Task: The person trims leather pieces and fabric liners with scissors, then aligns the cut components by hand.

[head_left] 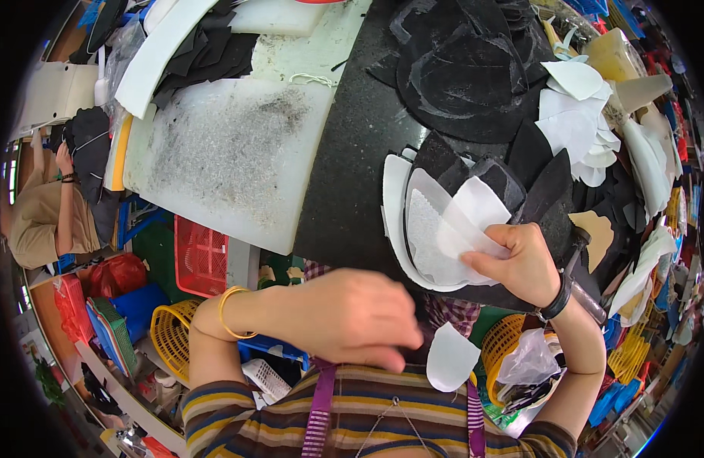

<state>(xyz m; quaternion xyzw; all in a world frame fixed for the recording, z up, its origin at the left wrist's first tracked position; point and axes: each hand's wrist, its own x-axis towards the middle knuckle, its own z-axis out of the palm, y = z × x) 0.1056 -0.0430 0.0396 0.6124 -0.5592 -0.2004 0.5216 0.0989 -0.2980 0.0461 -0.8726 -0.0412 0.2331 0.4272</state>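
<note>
R hand (524,263) pinches a thin white fabric piece (474,221) btwn thumb and fingers, at the near edge of the black work surface (344,183) — the piece lies on top of a fanned stack of white and black cut pieces (443,206). L hand (352,317) hovers low in front of the body, fingers curled, palm down; motion-blurred, so can't tell if it grips anything. Gold bangle (233,313) on L wrist, dark band (558,301) on R wrist. A loose white cut piece (451,359) shows just below the surface edge, near the striped shirt (367,412). Left of the black surface, touching it — a worn white cutting board (222,160). Far side: pile of black shaped pieces (459,69), w/ more white pieces (577,114) to its right. Another person (54,206) sits at far left, well apart.
</note>
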